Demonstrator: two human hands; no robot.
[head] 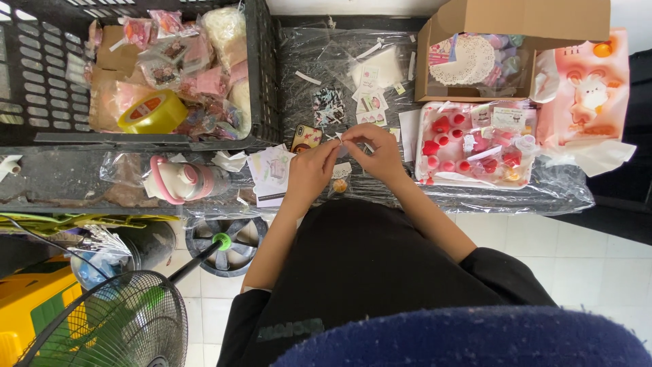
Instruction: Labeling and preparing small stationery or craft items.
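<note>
My left hand (311, 170) and my right hand (375, 151) meet over the front edge of a dark table (61, 180) covered in clear plastic. Both pinch a small clear plastic packet (348, 145) between their fingertips. Just below the hands lies a small yellow-orange trinket (339, 185) on a bit of white paper. A sheet of pastel stickers (270, 173) sits left of my left hand. A phone (306, 138) in a colourful case lies just behind it.
A black crate (266, 75) at the back left holds packets and a yellow tape roll (153, 112). A pink-and-white bottle (182, 180) lies on the table. A tray of red pieces (468, 144) and a cardboard box (482, 47) stand right. A fan (115, 326) stands below left.
</note>
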